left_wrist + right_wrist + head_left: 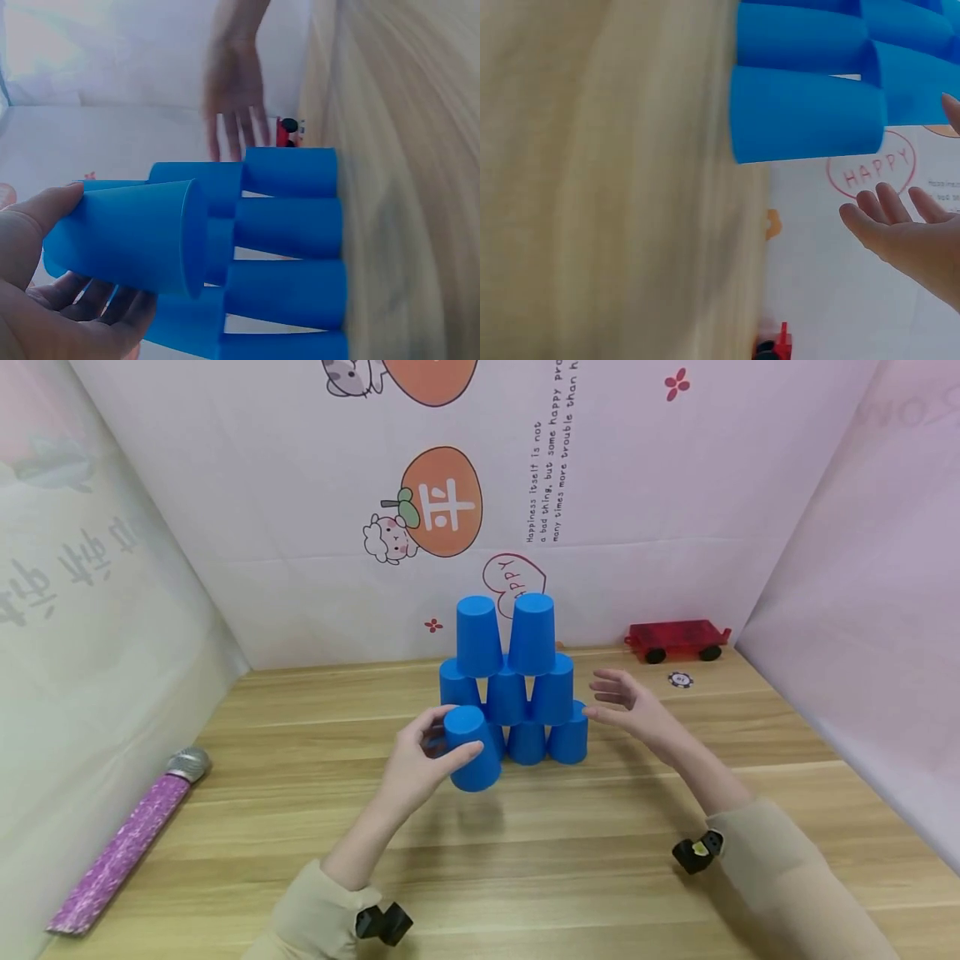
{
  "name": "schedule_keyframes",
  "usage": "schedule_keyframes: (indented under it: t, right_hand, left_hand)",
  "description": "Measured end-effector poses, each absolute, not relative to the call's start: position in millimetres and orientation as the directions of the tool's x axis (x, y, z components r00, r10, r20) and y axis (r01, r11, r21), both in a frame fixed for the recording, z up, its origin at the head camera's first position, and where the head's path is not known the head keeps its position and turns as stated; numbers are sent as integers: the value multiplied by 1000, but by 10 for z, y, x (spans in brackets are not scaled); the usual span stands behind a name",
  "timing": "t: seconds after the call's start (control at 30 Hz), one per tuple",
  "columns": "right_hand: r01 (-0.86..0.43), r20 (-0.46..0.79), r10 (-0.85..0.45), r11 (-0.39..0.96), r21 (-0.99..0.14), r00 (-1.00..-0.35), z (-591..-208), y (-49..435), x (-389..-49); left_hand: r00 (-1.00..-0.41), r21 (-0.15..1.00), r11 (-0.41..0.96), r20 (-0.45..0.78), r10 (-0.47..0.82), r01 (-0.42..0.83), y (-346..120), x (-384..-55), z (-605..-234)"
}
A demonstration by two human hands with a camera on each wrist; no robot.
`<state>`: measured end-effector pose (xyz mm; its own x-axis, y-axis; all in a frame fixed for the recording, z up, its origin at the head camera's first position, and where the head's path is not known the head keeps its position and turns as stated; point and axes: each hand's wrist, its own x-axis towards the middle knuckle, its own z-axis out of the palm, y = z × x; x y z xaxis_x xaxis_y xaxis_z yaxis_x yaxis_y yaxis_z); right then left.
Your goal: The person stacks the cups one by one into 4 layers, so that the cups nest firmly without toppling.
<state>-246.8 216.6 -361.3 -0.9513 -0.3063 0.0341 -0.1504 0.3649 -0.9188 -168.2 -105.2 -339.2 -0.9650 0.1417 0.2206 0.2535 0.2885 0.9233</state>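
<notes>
My left hand (422,760) grips a blue cup (474,756) held upside down, thumb on one side and fingers round the other. It hangs in front of a stack of upturned blue cups. In the head view the stack's top row has two cups, the right one (533,635) beside the left one (478,637). Three cups form the middle row, among them a centre cup (506,695). The bottom row, with its right cup (567,737), is partly hidden by the held cup. My right hand (628,703) is empty beside the stack's right side, fingers loosely extended.
On the wooden table (570,877), a purple glittery microphone (131,835) lies at the left. A red toy wagon (677,640) with black wheels stands at the back right, with a small round chip (680,680) in front. Printed cloth (637,510) hangs behind.
</notes>
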Motion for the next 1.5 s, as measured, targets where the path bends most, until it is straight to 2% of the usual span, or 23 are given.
schedule_keyframes:
  t: [0.33,0.53,0.83,1.5]
  right_hand:
    - [-135,7,-327,372,-918,-945,-3790,2149,-2420]
    - [-130,0,-323,380,-916,-946,-3894,2119,-2424]
    - [-55,-89,-315,421,-906,-945,-3913,2066,-2440]
    - [-48,-113,-310,467,-883,-944,-3949,1957,-2543]
  left_hand:
    - [-960,926,265,238,147,270,-1106,-1652,-3047]
    - [-937,900,270,303,175,341,-1109,-1681,-2840]
    - [-887,842,282,420,190,459,-1105,-1746,-2459]
    - [-872,825,281,459,172,490,-1069,-2026,-1991]
